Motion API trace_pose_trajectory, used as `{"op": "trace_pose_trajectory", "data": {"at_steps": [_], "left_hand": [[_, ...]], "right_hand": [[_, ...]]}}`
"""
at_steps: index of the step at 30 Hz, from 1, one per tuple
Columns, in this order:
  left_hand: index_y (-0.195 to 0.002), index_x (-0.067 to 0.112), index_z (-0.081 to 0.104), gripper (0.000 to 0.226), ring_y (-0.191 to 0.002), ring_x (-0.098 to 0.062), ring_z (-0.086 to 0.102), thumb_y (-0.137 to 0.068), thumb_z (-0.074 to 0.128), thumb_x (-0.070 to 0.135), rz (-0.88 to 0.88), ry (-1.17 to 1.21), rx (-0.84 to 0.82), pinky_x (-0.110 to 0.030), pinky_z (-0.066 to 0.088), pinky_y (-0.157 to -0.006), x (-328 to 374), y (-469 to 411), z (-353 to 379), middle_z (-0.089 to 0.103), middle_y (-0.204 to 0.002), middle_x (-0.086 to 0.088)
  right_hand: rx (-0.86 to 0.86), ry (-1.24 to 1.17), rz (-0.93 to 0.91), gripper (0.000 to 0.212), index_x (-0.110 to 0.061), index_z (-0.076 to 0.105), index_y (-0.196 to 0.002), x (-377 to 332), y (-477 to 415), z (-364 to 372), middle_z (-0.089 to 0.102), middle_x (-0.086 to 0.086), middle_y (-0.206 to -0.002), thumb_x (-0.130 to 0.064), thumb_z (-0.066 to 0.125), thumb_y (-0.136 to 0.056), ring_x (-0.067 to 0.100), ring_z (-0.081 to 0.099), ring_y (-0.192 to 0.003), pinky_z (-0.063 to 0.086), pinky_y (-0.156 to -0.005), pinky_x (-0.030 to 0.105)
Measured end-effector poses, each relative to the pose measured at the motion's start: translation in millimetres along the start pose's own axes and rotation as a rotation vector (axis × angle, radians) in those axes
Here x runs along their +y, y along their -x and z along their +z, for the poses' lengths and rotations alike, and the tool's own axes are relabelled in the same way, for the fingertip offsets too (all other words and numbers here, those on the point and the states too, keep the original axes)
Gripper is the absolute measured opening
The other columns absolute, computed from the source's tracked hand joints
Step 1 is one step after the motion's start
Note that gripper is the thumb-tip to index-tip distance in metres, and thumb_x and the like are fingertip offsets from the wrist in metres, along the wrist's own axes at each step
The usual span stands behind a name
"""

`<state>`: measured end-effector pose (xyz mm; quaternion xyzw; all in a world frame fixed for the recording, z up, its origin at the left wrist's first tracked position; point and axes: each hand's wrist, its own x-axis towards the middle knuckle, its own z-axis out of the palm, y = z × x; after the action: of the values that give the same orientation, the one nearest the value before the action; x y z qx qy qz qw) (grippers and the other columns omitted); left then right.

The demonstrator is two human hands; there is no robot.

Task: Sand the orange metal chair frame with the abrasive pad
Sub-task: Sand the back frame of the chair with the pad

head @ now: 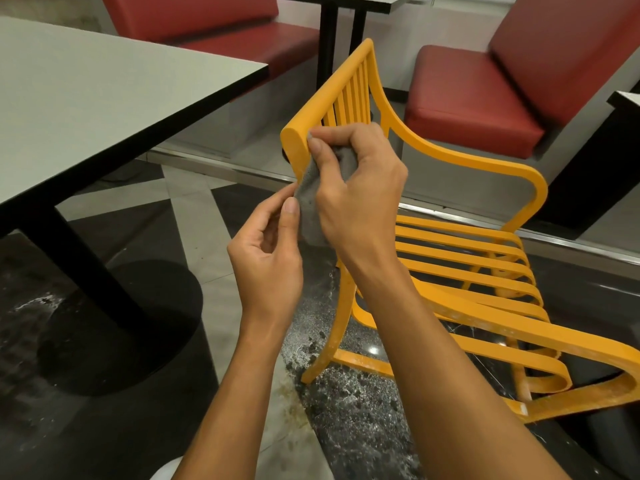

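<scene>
Both hands meet on a grey abrasive pad [309, 197] at the centre of the frame. Right hand [360, 192] has its fingers curled round the pad's upper part, bunching it against the rounded near end of the top rail of the orange chair frame [485, 161]. Left hand [266, 251], just below and to the left, pinches the pad's lower edge between thumb and forefinger, the other fingers loosely curled. That chair stands on the dark speckled floor [346, 427], filling the centre and lower right, its slatted seat streaked with pale dust. A white-topped table [104, 98] on a black pedestal takes the upper left; red padded benches [467, 95] sit along the top of the frame
</scene>
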<state>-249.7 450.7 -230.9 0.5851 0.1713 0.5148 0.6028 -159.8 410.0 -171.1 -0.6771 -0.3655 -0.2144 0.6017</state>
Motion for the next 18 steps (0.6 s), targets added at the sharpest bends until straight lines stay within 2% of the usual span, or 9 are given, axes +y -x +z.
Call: {"op": "trace_pose_trajectory", "data": {"at_steps": [5,11,14,18], "left_hand": [[-0.131,0.005,0.07,0.027,-0.113,-0.019,0.075,-0.109,0.055,0.01,-0.005,0.016,-0.037,-0.032,0.062,-0.094,-1,0,-1,0.078,-0.119,-0.004],[-0.132,0.008,0.07,0.027,-0.122,-0.015,0.07,-0.109,0.056,0.013,-0.029,0.014,-0.008,-0.034,0.059,-0.101,-1,0,-1,0.076,-0.124,-0.002],[-0.131,0.007,0.07,0.027,-0.117,-0.016,0.072,-0.11,0.055,0.011,-0.027,0.023,-0.014,-0.028,0.061,-0.094,0,0,-2,0.077,-0.122,-0.003],[-0.132,0.004,0.069,0.028,-0.108,-0.018,0.076,-0.11,0.053,0.011,-0.017,0.024,-0.047,-0.026,0.061,-0.084,1,0,-1,0.078,-0.118,-0.006]], "right_hand": [[-0.068,0.053,0.015,0.006,-0.01,0.076,-0.099,17,24,-17,0.069,0.0,-0.096,-0.01,0.074,-0.094,0.007,0.065,-0.09,0.054,-0.08,0.027],[0.001,0.019,-0.035,0.004,-0.009,0.075,-0.096,-2,-2,-2,0.07,0.001,-0.095,-0.011,0.074,-0.093,0.008,0.066,-0.09,0.053,-0.081,0.021],[-0.056,0.027,-0.049,0.005,-0.008,0.076,-0.097,4,5,-9,0.07,0.002,-0.096,-0.01,0.074,-0.093,0.009,0.066,-0.09,0.053,-0.08,0.023],[-0.114,0.092,-0.021,0.005,-0.01,0.076,-0.098,14,21,-22,0.068,0.0,-0.094,-0.01,0.076,-0.092,0.01,0.064,-0.087,0.054,-0.077,0.033]]}}
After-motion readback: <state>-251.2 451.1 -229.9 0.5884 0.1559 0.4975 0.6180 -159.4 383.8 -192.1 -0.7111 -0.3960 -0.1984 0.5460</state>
